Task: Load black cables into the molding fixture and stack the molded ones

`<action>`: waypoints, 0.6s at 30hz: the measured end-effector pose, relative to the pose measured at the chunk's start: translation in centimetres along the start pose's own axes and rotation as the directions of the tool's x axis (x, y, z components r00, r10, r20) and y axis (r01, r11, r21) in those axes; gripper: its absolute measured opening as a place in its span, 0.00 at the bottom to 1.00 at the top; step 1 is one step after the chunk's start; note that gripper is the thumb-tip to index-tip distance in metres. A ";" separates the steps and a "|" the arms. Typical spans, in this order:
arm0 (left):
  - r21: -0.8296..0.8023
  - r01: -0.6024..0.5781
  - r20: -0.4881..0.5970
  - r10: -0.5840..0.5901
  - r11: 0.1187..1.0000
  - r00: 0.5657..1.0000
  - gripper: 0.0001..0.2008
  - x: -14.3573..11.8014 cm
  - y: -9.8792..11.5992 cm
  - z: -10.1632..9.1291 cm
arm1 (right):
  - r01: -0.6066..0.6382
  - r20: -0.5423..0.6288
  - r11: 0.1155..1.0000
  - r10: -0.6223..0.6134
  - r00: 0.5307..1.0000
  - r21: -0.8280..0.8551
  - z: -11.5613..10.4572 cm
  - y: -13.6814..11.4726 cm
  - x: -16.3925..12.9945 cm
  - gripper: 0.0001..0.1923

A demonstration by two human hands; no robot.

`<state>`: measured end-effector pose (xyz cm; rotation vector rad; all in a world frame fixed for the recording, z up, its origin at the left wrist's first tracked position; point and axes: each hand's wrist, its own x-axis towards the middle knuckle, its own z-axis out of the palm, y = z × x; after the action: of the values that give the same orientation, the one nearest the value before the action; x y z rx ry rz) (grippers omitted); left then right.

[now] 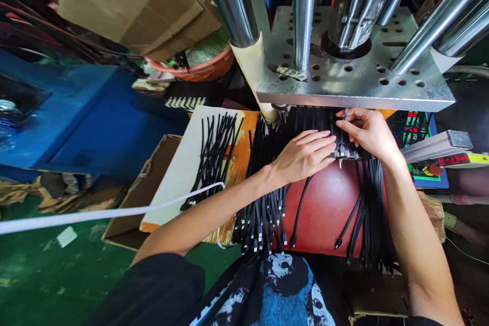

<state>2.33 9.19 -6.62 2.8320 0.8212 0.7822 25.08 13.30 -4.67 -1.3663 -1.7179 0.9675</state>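
My left hand (307, 153) lies flat, fingers stretched out together, over the near edge of a dark metal mould (349, 153) under the press. Just to its right, my right hand (369, 130) pinches a thin dark cable (346, 113) between thumb and forefinger above the mould. Many black cables with metal plugs (263, 219) hang in a bunch left of the red work surface (319, 214). Another bunch of black cables (369, 214) hangs below my right hand. One single black cable (302, 209) runs down from beneath my left hand.
A thick steel press plate (355, 94) with shiny guide rods (304, 15) hangs low over my fingers. More cables (217, 147) lie on a white board (179, 163) at left. A grey metal bar (437, 146) and a control panel (428, 178) stand at right.
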 end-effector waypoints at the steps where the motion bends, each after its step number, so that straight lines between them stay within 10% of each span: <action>1: 0.021 -0.007 0.027 0.006 1.000 1.000 0.15 -0.1 0.3 -0.1 | -0.004 0.001 1.000 0.004 1.000 -0.012 0.1 0.0 0.1 0.20; 8: 0.058 0.133 0.108 -0.139 0.989 0.984 0.22 -0.3 3.3 -0.5 | 0.049 -0.171 0.951 -0.106 0.979 -0.306 0.4 -0.9 -2.0 0.15; 13: 0.122 0.190 0.197 -0.211 0.974 0.957 0.31 -0.2 4.5 -1.1 | 0.219 0.057 0.712 -0.244 0.968 -0.667 0.1 -1.6 -6.6 0.23; 18: 0.126 0.282 0.183 -0.301 0.951 0.936 0.31 2.9 2.2 -1.0 | 0.133 0.030 0.537 -0.197 0.980 -0.833 0.8 -0.8 -3.8 0.29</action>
<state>4.96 8.81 -3.93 2.7148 1.2370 0.4182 24.66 9.33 -4.64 -1.7069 -2.3298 -0.1105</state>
